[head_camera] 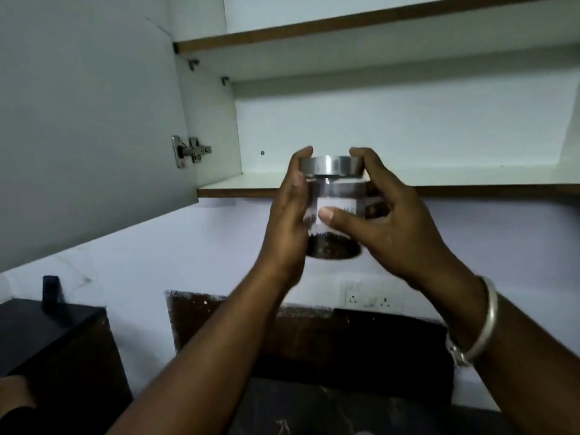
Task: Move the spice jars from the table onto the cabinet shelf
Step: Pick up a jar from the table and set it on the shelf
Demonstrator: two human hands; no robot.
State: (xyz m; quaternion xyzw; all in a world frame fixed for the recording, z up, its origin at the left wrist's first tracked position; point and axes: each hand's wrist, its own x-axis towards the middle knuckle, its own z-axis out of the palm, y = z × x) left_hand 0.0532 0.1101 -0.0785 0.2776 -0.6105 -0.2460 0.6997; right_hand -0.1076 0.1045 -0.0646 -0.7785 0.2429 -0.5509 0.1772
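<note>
A clear glass spice jar [333, 196] with a steel lid, a white label and dark spice at its bottom is held up in the air in front of the open cabinet. My left hand [290, 221] clasps its left side and my right hand [389, 221] clasps its right side, thumb across the label. The jar's lid is level with the front edge of the lower cabinet shelf [439, 180], which is white with a brown edge; the jar's body hangs below that edge. No other jars show in this view.
The cabinet door [88, 120] stands open at the left, with a metal hinge [190, 150]. A higher shelf [345, 23] runs above. Below are a wall socket [367, 298], a dark backsplash panel [314, 334] and a black box [47, 334] at the left.
</note>
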